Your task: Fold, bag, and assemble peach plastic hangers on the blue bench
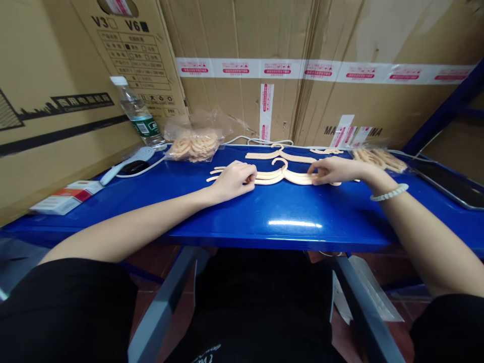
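Note:
A stack of small peach plastic hangers (pixel 282 176) lies across the middle of the blue shelf (pixel 264 217). My left hand (pixel 234 180) is curled over the stack's left end, fingers closed on it. At the right end my right hand (pixel 333 170), with a bead bracelet on the wrist, pinches the same stack. One more hanger (pixel 282 154) lies just behind, and another (pixel 325 150) to its right.
A clear bag of peach pieces (pixel 194 143) and a water bottle (pixel 138 115) stand at the back left. A white charger with cable (pixel 126 164) and a small box (pixel 66 196) lie left. More peach pieces (pixel 378 159) and a tablet (pixel 449 184) lie right. Cardboard boxes (pixel 302 50) wall the back.

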Tool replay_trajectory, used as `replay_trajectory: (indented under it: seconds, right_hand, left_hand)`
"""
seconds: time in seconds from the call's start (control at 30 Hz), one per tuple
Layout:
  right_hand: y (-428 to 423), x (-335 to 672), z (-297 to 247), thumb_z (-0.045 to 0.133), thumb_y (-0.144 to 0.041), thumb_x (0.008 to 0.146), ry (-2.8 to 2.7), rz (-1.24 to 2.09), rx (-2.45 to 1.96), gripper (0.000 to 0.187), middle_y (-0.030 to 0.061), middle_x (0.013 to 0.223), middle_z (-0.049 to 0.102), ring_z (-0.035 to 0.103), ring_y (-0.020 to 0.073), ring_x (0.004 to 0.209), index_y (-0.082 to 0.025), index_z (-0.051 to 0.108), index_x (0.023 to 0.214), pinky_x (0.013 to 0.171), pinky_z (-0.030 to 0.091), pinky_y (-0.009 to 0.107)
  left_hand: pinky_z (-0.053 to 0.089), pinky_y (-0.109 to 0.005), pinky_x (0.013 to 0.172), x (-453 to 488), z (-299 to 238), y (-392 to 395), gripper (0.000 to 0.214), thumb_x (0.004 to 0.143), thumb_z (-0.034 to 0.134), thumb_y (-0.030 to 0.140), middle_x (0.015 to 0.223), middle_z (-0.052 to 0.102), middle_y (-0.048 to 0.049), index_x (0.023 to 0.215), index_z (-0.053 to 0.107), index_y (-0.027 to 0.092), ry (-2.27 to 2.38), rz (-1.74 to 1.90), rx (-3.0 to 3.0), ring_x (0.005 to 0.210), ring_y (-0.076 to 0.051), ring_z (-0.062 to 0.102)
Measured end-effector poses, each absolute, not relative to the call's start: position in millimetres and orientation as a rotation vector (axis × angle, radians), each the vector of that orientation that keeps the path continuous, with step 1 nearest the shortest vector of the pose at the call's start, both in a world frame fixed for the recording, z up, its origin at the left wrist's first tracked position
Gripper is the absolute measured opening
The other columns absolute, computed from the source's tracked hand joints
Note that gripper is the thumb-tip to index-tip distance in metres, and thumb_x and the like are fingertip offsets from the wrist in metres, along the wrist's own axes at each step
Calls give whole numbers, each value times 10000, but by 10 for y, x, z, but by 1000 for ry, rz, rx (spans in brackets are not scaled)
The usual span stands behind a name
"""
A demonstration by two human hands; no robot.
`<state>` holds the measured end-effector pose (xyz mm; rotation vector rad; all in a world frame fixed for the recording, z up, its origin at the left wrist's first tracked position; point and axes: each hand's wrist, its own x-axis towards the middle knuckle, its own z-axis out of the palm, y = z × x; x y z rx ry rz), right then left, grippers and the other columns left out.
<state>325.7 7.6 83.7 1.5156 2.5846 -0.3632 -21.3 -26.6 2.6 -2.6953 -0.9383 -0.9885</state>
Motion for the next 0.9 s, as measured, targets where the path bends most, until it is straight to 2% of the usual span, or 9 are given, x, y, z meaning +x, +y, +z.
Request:
replay_trajectory:
  seconds: [0.27,0.6,0.77,0.9]
  right_hand:
    - [82,3261,834,650,-595,800,2581,-364,1514,545,59,834,693,619,239,740,-204,702,1175,644,381,329]
    - [95,3265,831,655,-571,799,2583,-366,1509,535,70,862,694,623,242,745,-193,699,1174,649,397,332]
    - [88,3266,833,641,-581,808,2578,-398,1504,560,69,863,708,633,243,742,-193,686,1210,646,414,331]
    - [86,3275,862,633,-610,820,2611,-398,1520,578,71,846,717,649,248,746,-192,687,1216,645,419,333]
  left_hand:
    - [407,-282,703,-219,17,-262,169,818,563,82,652,583,29,727,494,206,-974,-1046,-2662,643,-154,544]
    - [377,-288,657,-209,28,-220,134,934,583,270,718,608,3,831,523,208,-1183,-1158,-2650,652,-163,565]
    - [339,-272,605,-208,77,-234,171,938,541,289,643,549,30,795,480,216,-1317,-1332,-2615,568,-133,492]
    - [343,-260,587,-261,134,-166,278,936,545,302,601,491,40,695,439,213,-1409,-1617,-2545,560,-116,455]
